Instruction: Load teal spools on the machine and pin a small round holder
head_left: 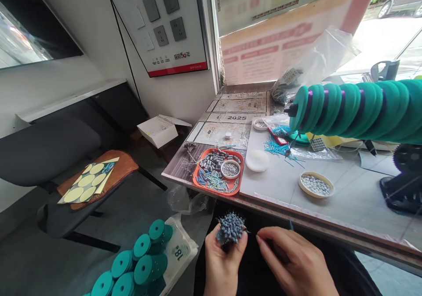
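Note:
My left hand (225, 258), low in the middle of the view, is wrapped round an upright bundle of thin pieces with blue-grey bead-like tips (231, 229). To its right, my right hand (290, 254) has its thumb and fingertips drawn together beside the bundle, apart from it. A thin dark blue piece sticks up behind the right hand's fingers; what the fingertips hold, if anything, is too small to tell. Beyond the hands, an orange tray (197, 182) on the table holds grey cylinders, small blue and pale pieces, and a round dish (230, 177) of small metallic bits.
On the table (263, 202) are a white disc (257, 160), a dish of pale beads (316, 184), blue sticks (279, 148) and plastic bags. A rod of green discs (356, 111) juts in from the right. Green spools (145, 269) stand at the lower left, near a chair (123, 162).

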`<action>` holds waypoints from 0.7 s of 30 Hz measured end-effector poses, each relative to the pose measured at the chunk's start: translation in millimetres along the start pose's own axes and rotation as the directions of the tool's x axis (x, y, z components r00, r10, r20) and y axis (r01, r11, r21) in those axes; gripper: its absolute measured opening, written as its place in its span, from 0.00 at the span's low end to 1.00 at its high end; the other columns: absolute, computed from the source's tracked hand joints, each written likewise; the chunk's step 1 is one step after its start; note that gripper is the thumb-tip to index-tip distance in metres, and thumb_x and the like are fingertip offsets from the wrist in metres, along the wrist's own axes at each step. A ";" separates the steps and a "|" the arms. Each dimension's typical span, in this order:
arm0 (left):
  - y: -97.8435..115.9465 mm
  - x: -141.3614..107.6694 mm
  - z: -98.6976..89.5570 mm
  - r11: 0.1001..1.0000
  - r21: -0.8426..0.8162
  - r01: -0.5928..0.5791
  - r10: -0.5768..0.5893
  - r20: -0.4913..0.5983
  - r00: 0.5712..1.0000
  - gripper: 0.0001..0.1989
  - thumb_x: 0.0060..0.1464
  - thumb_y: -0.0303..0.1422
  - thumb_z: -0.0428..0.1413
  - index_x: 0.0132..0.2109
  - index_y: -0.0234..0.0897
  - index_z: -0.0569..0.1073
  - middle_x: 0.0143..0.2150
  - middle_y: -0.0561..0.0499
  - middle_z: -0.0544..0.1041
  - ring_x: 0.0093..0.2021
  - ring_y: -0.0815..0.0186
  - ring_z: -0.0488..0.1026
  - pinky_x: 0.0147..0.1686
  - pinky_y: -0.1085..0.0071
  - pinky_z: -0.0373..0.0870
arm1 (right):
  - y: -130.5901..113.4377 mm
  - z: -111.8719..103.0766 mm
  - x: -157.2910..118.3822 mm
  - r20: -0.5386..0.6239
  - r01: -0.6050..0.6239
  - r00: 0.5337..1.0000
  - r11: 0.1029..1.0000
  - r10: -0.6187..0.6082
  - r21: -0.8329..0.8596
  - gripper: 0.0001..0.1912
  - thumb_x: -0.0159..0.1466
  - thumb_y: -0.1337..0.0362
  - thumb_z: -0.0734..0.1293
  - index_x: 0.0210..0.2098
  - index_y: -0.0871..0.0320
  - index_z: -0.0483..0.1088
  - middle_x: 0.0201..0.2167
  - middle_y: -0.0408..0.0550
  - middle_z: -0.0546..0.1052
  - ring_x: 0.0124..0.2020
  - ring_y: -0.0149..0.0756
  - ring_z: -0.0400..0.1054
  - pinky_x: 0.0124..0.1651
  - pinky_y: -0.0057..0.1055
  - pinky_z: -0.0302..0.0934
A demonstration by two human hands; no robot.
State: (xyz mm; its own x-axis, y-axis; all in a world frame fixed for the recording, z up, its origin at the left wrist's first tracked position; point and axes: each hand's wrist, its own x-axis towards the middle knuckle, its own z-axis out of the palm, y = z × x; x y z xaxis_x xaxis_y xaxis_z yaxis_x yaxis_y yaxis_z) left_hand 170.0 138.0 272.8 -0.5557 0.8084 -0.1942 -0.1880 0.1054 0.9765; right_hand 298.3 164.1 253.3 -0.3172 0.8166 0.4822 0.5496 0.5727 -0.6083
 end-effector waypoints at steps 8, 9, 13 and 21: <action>0.3 8.5 -2.8 0.999 0.018 -0.031 0.028 0.171 0.985 0.10 0.39 0.35 0.65 0.22 0.34 0.75 0.21 0.53 0.72 0.25 0.68 0.64 0.28 0.74 0.62 | 0.6 0.0 -0.9 0.054 0.004 0.999 1.000 -0.003 -0.025 0.06 0.65 0.64 0.59 0.32 0.54 0.65 0.23 0.40 0.73 0.21 0.29 0.67 0.25 0.24 0.61; 0.3 8.9 -2.8 0.999 0.007 -0.032 0.030 0.192 0.981 0.09 0.39 0.34 0.65 0.22 0.34 0.74 0.20 0.53 0.71 0.24 0.69 0.63 0.27 0.75 0.62 | -0.2 0.1 -1.0 0.057 -0.009 0.998 1.000 0.009 -0.001 0.05 0.65 0.64 0.59 0.33 0.54 0.65 0.24 0.39 0.72 0.21 0.28 0.67 0.25 0.23 0.61; 1.2 8.4 -0.6 0.997 -0.069 0.016 0.001 0.240 0.971 0.09 0.36 0.33 0.66 0.21 0.33 0.75 0.21 0.51 0.72 0.25 0.68 0.63 0.28 0.75 0.62 | -5.6 3.4 -0.7 0.058 -0.083 0.995 0.986 0.075 0.147 0.10 0.64 0.65 0.59 0.46 0.54 0.61 0.26 0.38 0.70 0.22 0.26 0.66 0.26 0.20 0.61; 1.8 6.3 -0.5 0.964 -0.125 0.237 -0.224 0.107 0.969 0.18 0.26 0.39 0.70 0.20 0.33 0.72 0.16 0.58 0.63 0.18 0.77 0.49 0.19 0.78 0.45 | -12.3 9.3 -0.5 0.043 -0.157 0.988 0.958 0.151 0.238 0.13 0.64 0.64 0.59 0.49 0.52 0.59 0.23 0.36 0.64 0.22 0.28 0.61 0.26 0.22 0.59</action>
State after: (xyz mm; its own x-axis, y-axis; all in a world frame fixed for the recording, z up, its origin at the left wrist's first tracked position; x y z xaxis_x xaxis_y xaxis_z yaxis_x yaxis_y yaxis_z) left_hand 165.8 143.0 273.3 -0.4099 0.8212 -0.3970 -0.4136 0.2206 0.8834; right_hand 284.5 157.3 254.7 -0.2632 0.8962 0.3572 0.3923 0.4377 -0.8090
